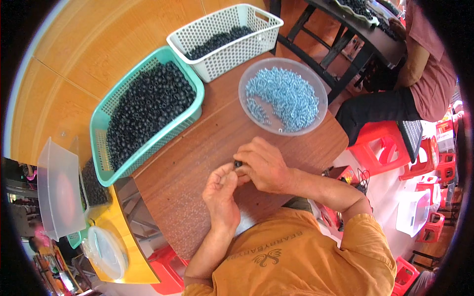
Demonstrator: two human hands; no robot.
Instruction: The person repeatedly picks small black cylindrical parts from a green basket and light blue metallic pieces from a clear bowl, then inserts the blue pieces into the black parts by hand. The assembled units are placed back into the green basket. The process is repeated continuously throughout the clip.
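Note:
Above the front part of the brown wooden table, my two hands meet fingertip to fingertip. Between them is a small black round part (238, 163), mostly covered by fingers. My right hand (264, 165) pinches it from above with thumb and forefinger. My left hand (220, 192) has its fingers closed against the same part from the left. Beyond my right hand stands a round clear bowl (323, 101) holding many small light-blue, ring-like pieces (291, 98). A teal basket (173, 130) at the left is heaped with black round parts (143, 106) with holes.
A white perforated basket (217, 69) with more black parts stands at the back. Clear plastic bins (59, 187) and a lidded tub (106, 254) sit at the left. At the right, a person (419, 89) works at another table, near red stools (377, 148).

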